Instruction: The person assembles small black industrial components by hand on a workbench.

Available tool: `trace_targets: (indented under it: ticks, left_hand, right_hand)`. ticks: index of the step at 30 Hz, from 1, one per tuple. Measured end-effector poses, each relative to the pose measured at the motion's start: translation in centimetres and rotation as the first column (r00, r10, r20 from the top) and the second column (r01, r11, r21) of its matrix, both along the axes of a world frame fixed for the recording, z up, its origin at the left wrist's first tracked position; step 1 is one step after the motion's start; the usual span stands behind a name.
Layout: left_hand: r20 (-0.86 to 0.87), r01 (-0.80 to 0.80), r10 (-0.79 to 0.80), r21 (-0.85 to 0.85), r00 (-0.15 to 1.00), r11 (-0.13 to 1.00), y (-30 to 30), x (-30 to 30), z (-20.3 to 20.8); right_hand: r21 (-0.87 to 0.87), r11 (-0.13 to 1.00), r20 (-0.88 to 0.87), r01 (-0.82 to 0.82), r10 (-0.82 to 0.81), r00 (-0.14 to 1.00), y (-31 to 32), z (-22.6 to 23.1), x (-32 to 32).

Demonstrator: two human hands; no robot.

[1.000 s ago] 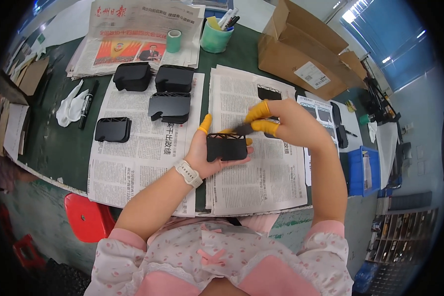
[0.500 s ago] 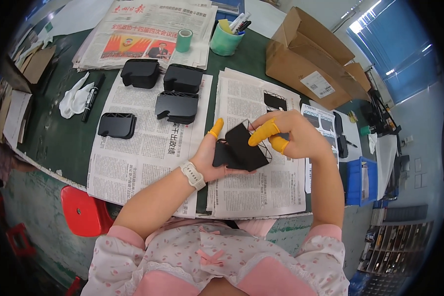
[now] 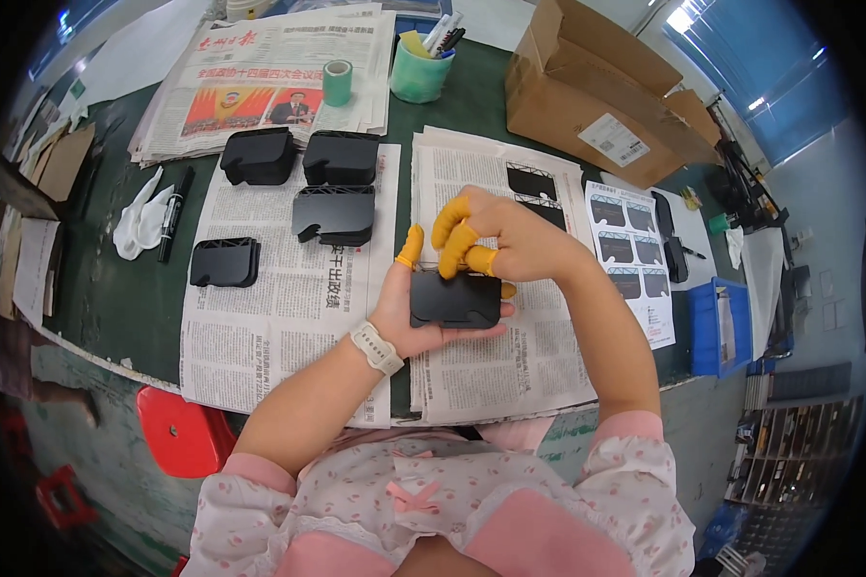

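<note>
A flat black plastic plate [image 3: 455, 300] with a notch in its lower edge lies across my left hand [image 3: 396, 306]. That palm is turned up, its thumb along the plate's left side and its fingers under it. My right hand [image 3: 496, 236] bends over the plate's upper edge, with yellow finger cots on thumb and fingers, the fingertips pinched at that edge. The fingers partly cover the edge. Beyond the right hand, similar black plates [image 3: 531, 182] with lattice edges lie on a newspaper stack [image 3: 510, 385].
Stacks of black plates [image 3: 334, 213] stand on a newspaper [image 3: 231, 337] at the left. Around them are a marker [image 3: 174, 216], white tissue [image 3: 144, 216], green tape roll [image 3: 337, 84] and pen cup [image 3: 420, 75]. Rightward are a cardboard box [image 3: 587, 106], picture sheet [image 3: 635, 308] and blue bin [image 3: 720, 327].
The black plate has turned from slanted to nearly level in my left hand. My right hand has moved from its right side to its upper edge. The view has shifted slightly.
</note>
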State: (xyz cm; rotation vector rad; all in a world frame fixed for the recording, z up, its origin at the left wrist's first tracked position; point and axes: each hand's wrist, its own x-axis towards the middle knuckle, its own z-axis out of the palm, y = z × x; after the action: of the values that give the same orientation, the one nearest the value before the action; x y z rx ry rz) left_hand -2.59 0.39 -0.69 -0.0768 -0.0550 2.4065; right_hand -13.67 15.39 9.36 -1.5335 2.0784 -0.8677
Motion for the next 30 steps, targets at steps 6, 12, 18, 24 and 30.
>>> trace_targets:
  ticks: [6, 12, 18, 24, 30]
  left_hand:
    - [0.152, -0.027, 0.024, 0.022, 0.988, 0.999, -0.8, -0.2, 0.3]
    - [0.014, -0.064, 0.067, -0.142, 0.998, 0.988, -0.6, -0.4, 0.3]
    - [0.053, -0.048, 0.056, -0.14, 0.997, 0.989, -0.6, -0.4, 0.8]
    - [0.074, -0.067, 0.09, -0.277, 0.993, 0.959, -0.5, -0.1, 1.1]
    - [0.147, -0.087, 0.174, -0.469, 0.974, 0.879, -0.1, 0.3, 1.6]
  right_hand:
    - [-0.016, 0.984, -0.101, 0.175, -0.176, 0.979, 2.7, 0.8, 3.8]
    - [-0.031, 0.924, -0.198, 0.381, -0.379, 0.904, 5.3, -1.0, 6.6]
    - [-0.076, 0.886, -0.239, 0.458, -0.462, 0.854, 6.4, -2.8, 7.1]
    - [-0.112, 0.875, -0.238, 0.471, -0.484, 0.842, 6.2, -3.1, 7.6]
    - [-0.033, 0.987, -0.416, 0.159, -0.158, 0.896, 3.1, -3.1, 9.2]
